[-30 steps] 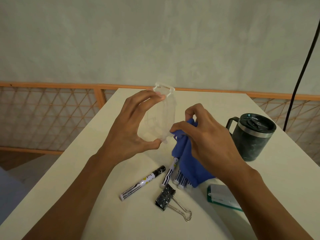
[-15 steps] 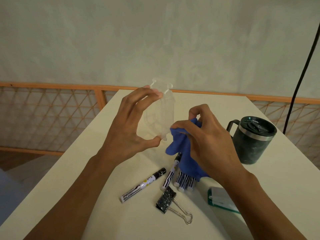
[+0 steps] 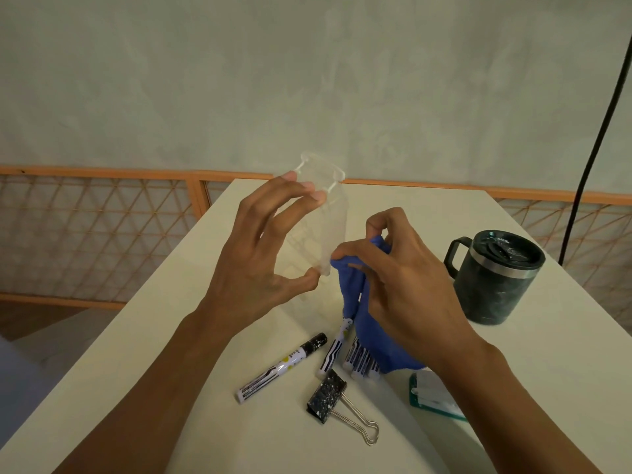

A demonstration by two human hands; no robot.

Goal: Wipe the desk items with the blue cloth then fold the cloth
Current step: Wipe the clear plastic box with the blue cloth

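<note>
1. Since a second ago, little is changing: the right grip (image 3: 410, 285) is nudging its thumb and the bunched blue cloth (image 3: 383, 350) slightly left against the lower right edge of the clear phone case (image 3: 335, 217). The cloth's hanging tail is uncovering a little more of the markers (image 3: 280, 367).
2. The left grip (image 3: 253, 268) is grasping the case upright above the table (image 3: 547, 388), with fingertips on its far top end and the thumb under its near bottom end. The case is touching only the two grips and the cloth.
3. The right grip is pinching the cloth between thumb and curled fingers, while the rest is draping down over the right-hand markers.
4. The case is looking light, thin, bendy and slick. Holding it by the ends is leaving both faces free for wiping, though a hard squeeze is likely to bow it and a loose one is risking a slip.
5. The cloth is looking soft and limp, so a bunched pad is suiting the wiping. Folding is probably calling for a hold at the corners, with the cloth laid flat.
6. The markers, the binder clip (image 3: 326, 398) near them and the lidded mug (image 3: 496, 278) to the right are lying untouched, so the task is seeming to be partway through.
</note>
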